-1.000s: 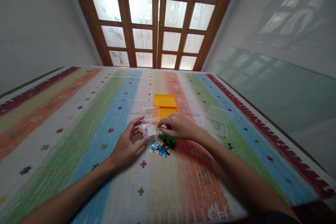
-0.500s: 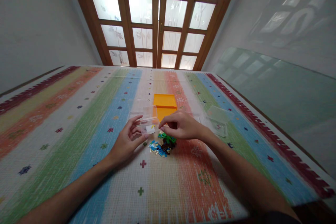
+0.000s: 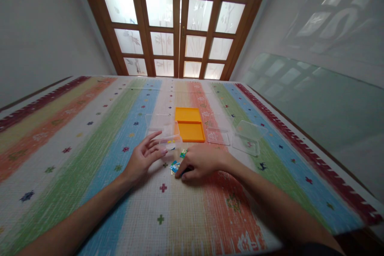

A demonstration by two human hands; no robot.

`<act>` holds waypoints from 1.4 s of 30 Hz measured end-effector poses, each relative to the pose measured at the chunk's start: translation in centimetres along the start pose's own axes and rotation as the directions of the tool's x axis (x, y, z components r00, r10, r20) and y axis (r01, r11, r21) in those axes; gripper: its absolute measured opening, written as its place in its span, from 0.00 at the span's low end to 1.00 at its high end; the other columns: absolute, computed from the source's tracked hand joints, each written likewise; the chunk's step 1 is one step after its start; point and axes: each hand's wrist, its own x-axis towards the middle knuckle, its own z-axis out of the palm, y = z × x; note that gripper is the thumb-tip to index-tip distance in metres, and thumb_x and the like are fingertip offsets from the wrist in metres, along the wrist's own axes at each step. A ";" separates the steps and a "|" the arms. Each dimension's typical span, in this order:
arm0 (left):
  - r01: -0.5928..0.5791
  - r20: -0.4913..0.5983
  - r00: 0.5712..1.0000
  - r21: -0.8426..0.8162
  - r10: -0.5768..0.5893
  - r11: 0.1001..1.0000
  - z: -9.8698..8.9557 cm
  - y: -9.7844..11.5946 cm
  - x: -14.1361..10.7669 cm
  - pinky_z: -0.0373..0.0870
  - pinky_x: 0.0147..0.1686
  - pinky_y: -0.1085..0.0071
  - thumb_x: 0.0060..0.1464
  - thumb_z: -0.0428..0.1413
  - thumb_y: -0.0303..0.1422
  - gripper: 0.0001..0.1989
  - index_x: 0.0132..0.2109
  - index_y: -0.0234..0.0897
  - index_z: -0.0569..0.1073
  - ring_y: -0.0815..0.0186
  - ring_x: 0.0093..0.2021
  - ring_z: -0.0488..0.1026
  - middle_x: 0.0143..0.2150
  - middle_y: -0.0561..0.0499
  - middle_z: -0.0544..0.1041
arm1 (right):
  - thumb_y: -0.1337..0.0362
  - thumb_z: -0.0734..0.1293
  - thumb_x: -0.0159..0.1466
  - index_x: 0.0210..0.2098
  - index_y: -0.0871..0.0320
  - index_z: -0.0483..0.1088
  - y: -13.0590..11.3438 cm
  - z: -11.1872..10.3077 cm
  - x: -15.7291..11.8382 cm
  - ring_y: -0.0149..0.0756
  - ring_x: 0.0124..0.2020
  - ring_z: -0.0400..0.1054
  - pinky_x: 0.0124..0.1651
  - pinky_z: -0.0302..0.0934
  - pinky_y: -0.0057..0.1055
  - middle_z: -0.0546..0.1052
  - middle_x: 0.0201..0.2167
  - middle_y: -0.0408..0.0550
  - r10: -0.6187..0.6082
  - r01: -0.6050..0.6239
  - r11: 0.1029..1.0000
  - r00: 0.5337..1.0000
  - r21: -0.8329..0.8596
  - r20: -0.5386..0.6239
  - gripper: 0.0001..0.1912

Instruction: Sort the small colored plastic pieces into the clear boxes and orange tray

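My left hand (image 3: 147, 154) is beside a small clear plastic box (image 3: 177, 139) with yellow pieces (image 3: 170, 142) in it. Its fingers are spread, with the thumb close to the box's near edge. A whitish piece (image 3: 171, 148) shows there too. My right hand (image 3: 204, 163) reaches down into a pile of small toy bricks, its index finger and thumb bent and slightly apart. Blue and cream bricks (image 3: 174, 166) show left of the fingers and green ones (image 3: 183, 153) above them. The hand covers the rest of the pile.
An open orange tray (image 3: 189, 132) in two halves lies behind the bricks. Open clear plastic boxes stand on both sides, one at the right (image 3: 247, 144) and a flatter clear piece (image 3: 218, 136) nearer the tray. A striped cloth (image 3: 144, 224) covers the table.
My right hand has moved from above the clear box down and toward me onto the brick pile. The left hand's box, tilted before, now looks flatter and lower.
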 end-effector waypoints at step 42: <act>-0.057 0.061 0.997 0.041 0.054 0.998 0.1 -0.5 -0.4 0.76 0.57 0.58 0.51 0.68 0.34 0.41 0.70 0.48 0.62 0.60 0.52 0.76 0.60 0.44 0.70 | 0.71 0.67 0.66 0.47 0.56 0.82 -0.1 0.7 0.9 0.34 0.36 0.74 0.42 0.63 0.29 0.84 0.38 0.48 0.018 -0.030 0.995 0.993 -0.099 -0.117 0.14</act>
